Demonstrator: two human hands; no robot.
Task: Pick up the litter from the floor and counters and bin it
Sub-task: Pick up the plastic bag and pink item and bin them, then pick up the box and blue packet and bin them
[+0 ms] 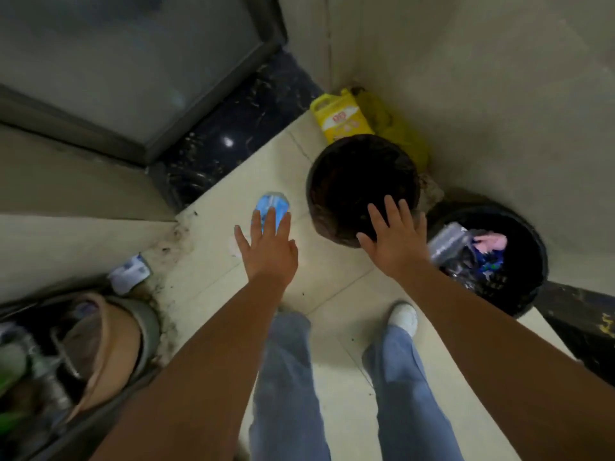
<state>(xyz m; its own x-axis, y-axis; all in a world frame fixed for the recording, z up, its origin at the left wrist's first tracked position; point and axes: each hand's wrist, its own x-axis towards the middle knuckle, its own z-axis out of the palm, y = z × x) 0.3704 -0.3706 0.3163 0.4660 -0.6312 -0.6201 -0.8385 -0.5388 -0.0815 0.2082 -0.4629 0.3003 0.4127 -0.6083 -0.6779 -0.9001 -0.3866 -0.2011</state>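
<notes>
A crushed plastic bottle with a blue label [273,205] lies on the pale floor tiles left of a black bin [361,181] lined with a dark bag. My left hand [268,249] reaches down over the bottle with fingers spread, its fingertips overlapping the label; no grip shows. My right hand [396,236] hovers open over the near rim of that bin, holding nothing. A second black basket bin [519,287] at the right holds plastic bottles and pink and blue wrappers. A white and blue piece of litter [129,272] lies at the wall's foot on the left.
A yellow jug [341,119] and a yellow bag [399,134] stand in the corner behind the bin. A glass door with a dark marble sill [239,128] is at upper left. A sink [76,354] full of dishes sits at lower left. My legs and a white shoe [404,319] are below.
</notes>
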